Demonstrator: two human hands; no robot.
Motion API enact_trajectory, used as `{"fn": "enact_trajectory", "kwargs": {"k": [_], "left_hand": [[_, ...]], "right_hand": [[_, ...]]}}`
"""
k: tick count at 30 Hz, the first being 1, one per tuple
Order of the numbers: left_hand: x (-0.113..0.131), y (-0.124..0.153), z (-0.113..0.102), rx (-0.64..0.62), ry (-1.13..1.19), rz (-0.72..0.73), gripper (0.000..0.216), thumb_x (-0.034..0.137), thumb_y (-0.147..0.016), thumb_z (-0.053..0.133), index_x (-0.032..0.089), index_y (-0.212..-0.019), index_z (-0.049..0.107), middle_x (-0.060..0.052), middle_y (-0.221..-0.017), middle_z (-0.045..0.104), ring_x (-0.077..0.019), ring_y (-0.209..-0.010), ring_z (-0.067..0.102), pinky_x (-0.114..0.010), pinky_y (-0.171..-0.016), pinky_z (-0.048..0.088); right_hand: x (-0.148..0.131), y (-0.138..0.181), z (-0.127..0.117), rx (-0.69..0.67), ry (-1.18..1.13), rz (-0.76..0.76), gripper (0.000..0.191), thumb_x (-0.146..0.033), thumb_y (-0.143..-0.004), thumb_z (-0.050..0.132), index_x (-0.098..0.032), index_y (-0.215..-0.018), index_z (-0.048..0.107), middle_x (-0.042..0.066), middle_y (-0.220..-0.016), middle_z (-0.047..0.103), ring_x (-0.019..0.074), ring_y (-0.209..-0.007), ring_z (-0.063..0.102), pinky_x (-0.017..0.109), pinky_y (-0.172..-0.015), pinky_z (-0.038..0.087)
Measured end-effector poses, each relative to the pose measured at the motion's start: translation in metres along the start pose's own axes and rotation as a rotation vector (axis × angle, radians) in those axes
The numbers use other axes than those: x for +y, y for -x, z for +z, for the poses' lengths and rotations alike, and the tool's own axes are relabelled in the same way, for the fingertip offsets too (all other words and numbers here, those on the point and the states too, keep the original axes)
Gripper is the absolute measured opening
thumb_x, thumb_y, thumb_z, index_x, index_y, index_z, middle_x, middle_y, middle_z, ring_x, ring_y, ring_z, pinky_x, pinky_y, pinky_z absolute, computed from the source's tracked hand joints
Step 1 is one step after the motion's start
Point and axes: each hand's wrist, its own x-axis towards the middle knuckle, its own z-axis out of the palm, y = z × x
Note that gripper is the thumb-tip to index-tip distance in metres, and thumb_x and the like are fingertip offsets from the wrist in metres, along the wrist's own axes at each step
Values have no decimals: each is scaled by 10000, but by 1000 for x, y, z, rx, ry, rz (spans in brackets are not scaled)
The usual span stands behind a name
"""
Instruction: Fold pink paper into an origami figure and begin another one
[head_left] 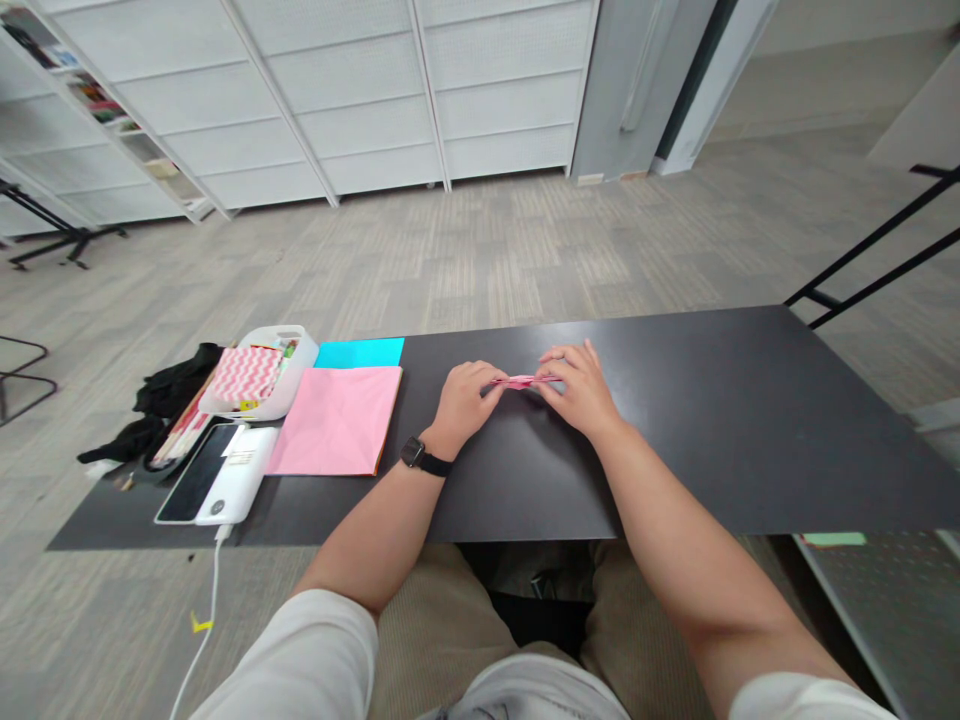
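**A small pink piece between two hands**

We see the left hand (466, 396) and the right hand (579, 385) near the centre of the frame, above the dark table (720, 430). Each hand pinches one end of a narrow pink piece (520, 382) between thumb and fingers, so the piece is stretched across the gap between them. It looks like folded paper, and we judge that some folding is already done. How many folds there are, and how much is left, we cannot tell, because the piece is seen almost from its edge and the fingers cover its ends. At the left of the frame, a flat pink sheet (337, 415) lies unfolded, partly over a blue sheet (364, 352), near a white basket (301, 368).
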Motion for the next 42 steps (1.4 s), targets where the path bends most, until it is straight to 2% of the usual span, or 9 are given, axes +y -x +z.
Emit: {"fn": "enact_trajectory", "kwargs": {"k": [5, 9, 11, 14, 21, 28, 31, 34, 42], "left_hand": [[0, -1, 3, -78, -46, 23, 100, 198, -991, 645, 233, -1001, 738, -49, -1100, 756, -228, -1051, 661, -403, -970, 497], [0, -1, 7, -185, -58, 33, 141, 127, -938, 632, 226, -981, 722, -45, -1073, 742, -225, -1012, 646, -387, -942, 498], [0, -1, 7, -230, -68, 39, 164, 113, -921, 634, 228, -991, 728, -38, -1069, 747, -224, -988, 644, -383, -923, 496], [-1, 0, 7, -263, -82, 47, 184, 122, -917, 649, 239, -1019, 747, -29, -1085, 758, -224, -983, 644, -382, -905, 487], [-6, 3, 9, -303, -72, 83, 120, 349, -986, 705, 273, -1015, 794, -35, -1109, 752, -224, -1037, 649, -396, -976, 477], [-3, 4, 8, -311, -70, 74, 124, 383, -975, 735, 283, -995, 806, -28, -1104, 760, -226, -1039, 654, -400, -975, 462], [-3, 2, 7, -311, -73, 66, 118, 370, -977, 733, 272, -969, 798, -23, -1090, 764, -223, -1025, 655, -394, -962, 455], [-1, 1, 6, -317, -79, 55, 134, 377, -975, 739, 261, -942, 796, -23, -1077, 767, -218, -1006, 653, -386, -944, 450], [6, 2, 4, -339, -68, 37, 155, 409, -991, 720, 306, -955, 830, -13, -1060, 769, -217, -1016, 656, -407, -970, 436]], "right_hand": [[0, 0, 1, -137, 46, -19, 166, -210, -945, 656, -304, -1020, 770, 34, -1127, 733, 263, -1132, 645, 605, -1265, 215], [0, 0, 3, -294, 66, 3, 182, -171, -936, 648, -276, -992, 785, 50, -1068, 742, 261, -1054, 645, 478, -1067, 385], [0, 0, 3, -355, 83, 18, 188, -154, -931, 649, -265, -995, 786, 54, -1048, 739, 257, -1031, 644, 416, -957, 398], [-1, 0, 2, -410, 113, 28, 186, -145, -926, 661, -265, -997, 784, 47, -1023, 734, 248, -1014, 640, 378, -897, 372], [-3, 2, 1, -420, 84, 31, 122, -227, -915, 735, -282, -1000, 804, 34, -1021, 730, 244, -1019, 640, 376, -903, 367], [0, 2, -1, -434, 45, 11, 106, -216, -927, 701, -267, -905, 790, 24, -953, 717, 221, -960, 640, 370, -891, 365], [1, 2, 0, -428, 37, 9, 56, -274, -934, 731, -264, -913, 782, 28, -954, 709, 219, -953, 636, 367, -898, 371], [1, 2, 0, -429, 32, 20, 103, -330, -959, 732, -262, -901, 782, 39, -981, 710, 222, -966, 632, 372, -911, 376], [1, 0, -4, -462, 20, 38, 132, -309, -964, 694, -256, -876, 778, 37, -1012, 708, 215, -961, 643, 375, -911, 409]]}}
